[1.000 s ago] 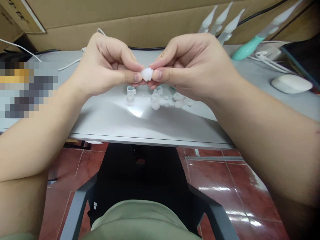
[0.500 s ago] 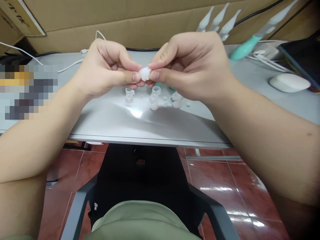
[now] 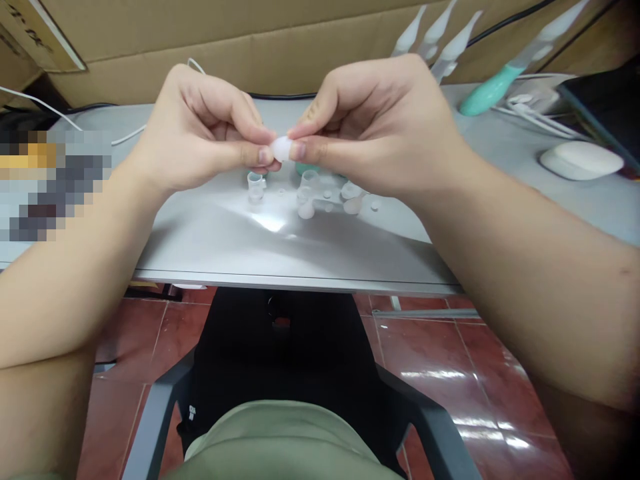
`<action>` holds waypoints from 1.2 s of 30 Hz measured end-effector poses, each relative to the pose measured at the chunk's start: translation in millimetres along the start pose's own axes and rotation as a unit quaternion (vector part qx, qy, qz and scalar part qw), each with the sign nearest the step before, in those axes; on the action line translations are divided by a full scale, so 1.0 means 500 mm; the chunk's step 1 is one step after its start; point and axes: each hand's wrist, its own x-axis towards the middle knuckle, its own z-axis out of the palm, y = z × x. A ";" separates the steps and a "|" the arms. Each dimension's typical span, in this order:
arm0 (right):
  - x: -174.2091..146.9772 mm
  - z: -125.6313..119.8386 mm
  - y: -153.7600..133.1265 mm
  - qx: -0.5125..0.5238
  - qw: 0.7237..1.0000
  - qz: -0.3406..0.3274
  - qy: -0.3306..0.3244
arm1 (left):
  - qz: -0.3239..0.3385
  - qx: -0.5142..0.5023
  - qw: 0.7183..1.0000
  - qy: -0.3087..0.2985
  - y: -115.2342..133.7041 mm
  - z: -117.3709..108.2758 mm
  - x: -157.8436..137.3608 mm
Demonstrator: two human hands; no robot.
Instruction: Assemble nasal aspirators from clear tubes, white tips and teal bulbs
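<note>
between the fingertips of the left hand (image 3: pixel 193 133) and right hand (image 3: pixel 385 127), a white dome-shaped piece (image 3: pixel 282 149) is pinched; if squeezed unevenly, it could be shot among the clear plastic cups (image 3: pixel 255 189) below.

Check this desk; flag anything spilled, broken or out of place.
Nothing looks spilled or broken. The only oddity is a pixelated patch at the left edge, hiding what lies there. Small translucent parts sit loose on the desk; the white piece between the left hand and right hand shows no damage, though fingers partly cover it.
</note>
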 end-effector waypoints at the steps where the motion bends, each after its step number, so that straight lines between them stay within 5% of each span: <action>1: 0.000 0.000 0.001 -0.019 1.000 -0.001 0.010 | 0.004 0.005 1.000 0.007 0.006 -0.001 0.001; 8: -0.004 -0.007 0.000 -0.273 0.961 -0.002 -0.056 | 0.035 0.153 0.987 -0.030 0.048 -0.054 0.001; 15: 0.003 0.031 -0.021 -0.461 0.864 0.058 -0.191 | -0.145 0.226 0.929 -0.255 0.071 -0.103 0.002; 20: -0.002 0.039 -0.022 -0.471 0.856 0.050 -0.206 | -0.181 0.212 0.906 -0.320 0.035 -0.094 0.004; 25: 0.000 0.043 -0.025 -0.490 0.838 0.066 -0.229 | -0.167 0.194 0.916 -0.309 0.029 -0.087 0.001; 31: 0.001 0.046 -0.028 -0.465 0.854 0.083 -0.220 | -0.091 0.196 0.955 -0.203 -0.004 -0.117 -0.005; 36: -0.001 0.046 -0.021 -0.466 0.854 0.085 -0.215 | -0.125 0.251 0.935 -0.217 -0.045 -0.133 -0.008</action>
